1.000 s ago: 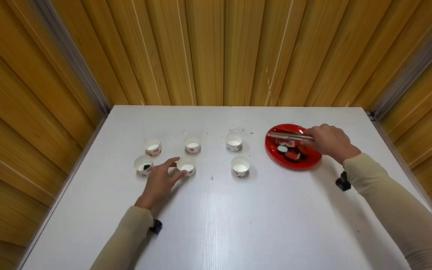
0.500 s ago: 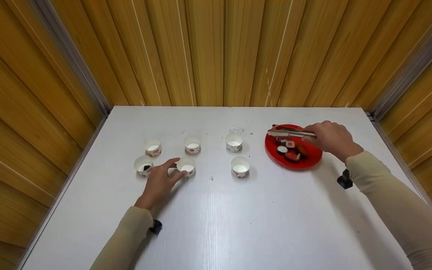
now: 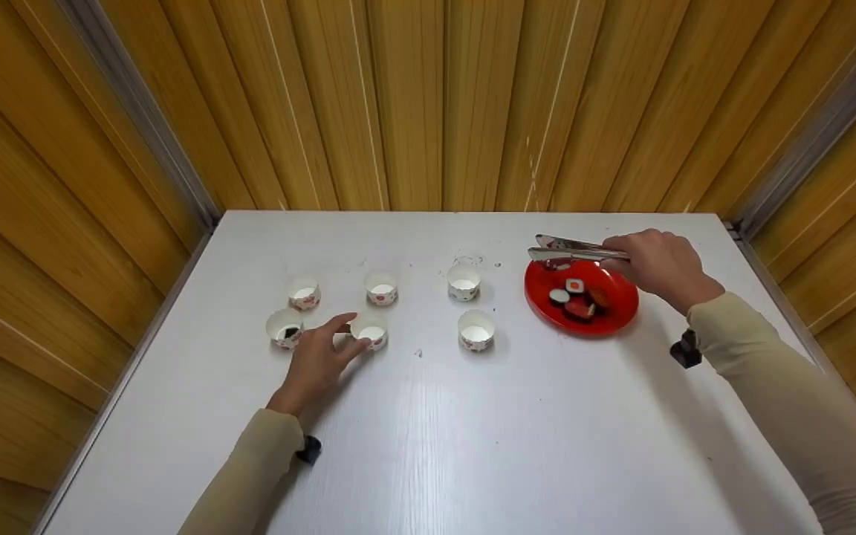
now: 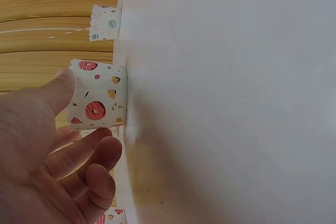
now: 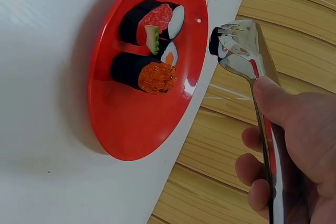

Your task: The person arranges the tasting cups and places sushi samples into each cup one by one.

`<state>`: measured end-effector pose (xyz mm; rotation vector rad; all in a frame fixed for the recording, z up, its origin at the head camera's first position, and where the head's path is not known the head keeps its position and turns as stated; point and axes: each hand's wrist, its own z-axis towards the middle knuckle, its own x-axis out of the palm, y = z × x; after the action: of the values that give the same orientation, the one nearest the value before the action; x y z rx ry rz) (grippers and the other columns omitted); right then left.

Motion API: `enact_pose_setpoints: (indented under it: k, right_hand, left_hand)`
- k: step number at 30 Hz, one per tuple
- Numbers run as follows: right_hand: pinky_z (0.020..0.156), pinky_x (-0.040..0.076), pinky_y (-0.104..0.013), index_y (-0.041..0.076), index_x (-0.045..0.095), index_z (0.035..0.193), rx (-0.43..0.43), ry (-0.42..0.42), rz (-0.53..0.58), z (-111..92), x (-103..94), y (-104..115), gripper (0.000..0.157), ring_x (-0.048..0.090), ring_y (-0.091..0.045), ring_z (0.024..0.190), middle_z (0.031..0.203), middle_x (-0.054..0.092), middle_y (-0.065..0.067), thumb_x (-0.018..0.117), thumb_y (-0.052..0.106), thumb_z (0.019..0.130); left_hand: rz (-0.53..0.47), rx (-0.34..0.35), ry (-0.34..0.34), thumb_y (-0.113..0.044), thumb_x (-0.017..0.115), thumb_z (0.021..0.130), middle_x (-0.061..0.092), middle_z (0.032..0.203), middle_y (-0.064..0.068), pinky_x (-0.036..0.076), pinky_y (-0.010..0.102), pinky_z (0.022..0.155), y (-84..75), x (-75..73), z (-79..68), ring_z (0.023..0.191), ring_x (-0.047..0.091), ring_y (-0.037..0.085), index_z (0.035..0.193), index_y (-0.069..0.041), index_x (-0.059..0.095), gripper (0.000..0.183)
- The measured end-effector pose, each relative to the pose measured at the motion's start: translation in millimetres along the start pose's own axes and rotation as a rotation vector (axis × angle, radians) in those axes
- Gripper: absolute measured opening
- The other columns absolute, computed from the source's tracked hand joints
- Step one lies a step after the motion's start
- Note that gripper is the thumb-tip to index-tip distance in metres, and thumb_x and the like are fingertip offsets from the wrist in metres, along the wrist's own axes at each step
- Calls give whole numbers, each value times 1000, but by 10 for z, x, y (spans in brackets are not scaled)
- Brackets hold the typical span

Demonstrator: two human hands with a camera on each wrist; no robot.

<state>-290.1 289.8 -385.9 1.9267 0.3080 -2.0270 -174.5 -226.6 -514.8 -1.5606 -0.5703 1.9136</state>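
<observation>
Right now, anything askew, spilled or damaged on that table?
Yes, minor: dark scuffs on the white tabletop, just behind the far-row right paper baking cup, plus scattered specks. They break up an otherwise plain surface. Nothing looks tipped or spilled.

Place: looking like a small enclosed recording booth, more lab set than home kitchen
Walls: yellow-brown, wood-patterned ribbed panels (image 3: 413, 104) are standing at twelve, nine and three o'clock
Frame: straight grey metal posts (image 3: 143, 111) are lining the corners at ten and two o'clock
Tabletop: a flat white wood-grained surface (image 3: 428, 438) is stretching toward six o'clock
Recording gear: small black wrist-worn devices (image 3: 309, 449) are sitting at seven and four o'clock
</observation>
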Motion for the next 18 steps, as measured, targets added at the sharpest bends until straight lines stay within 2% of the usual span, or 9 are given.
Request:
enact_pose_setpoints:
  k: [3,6,11,18]
  right_hand:
    - [61,49,-45,12,74,123,-5,-19,-16,3,-26,16,31,60,-31,79,102,75,-14,76,23,94]
    - [64,51,-47,11,73,125,6,-22,-8,9,-45,35,32,61,-33,82,106,75,-17,76,23,95]
    - [67,52,-48,10,72,128,14,-13,6,29,-74,81,36,62,-34,86,110,74,-18,75,23,95]
    - [63,50,-42,11,70,132,23,7,24,92,-127,171,40,60,-32,83,111,74,-17,75,24,95]
  left_hand:
    - [6,16,-5,-37,78,93,75,115,11,49,51,99,2,-3,5,106,69,29,138,-8,64,55]
    - [12,26,-15,-36,78,93,75,114,12,48,52,101,3,-4,13,112,68,32,136,-8,65,54]
    - [11,12,-11,-35,78,93,75,115,12,45,54,103,-2,-2,14,116,66,34,136,-8,65,53]
    - [4,-8,-10,-36,78,92,76,114,11,45,53,102,-6,4,15,115,66,33,136,-9,65,53]
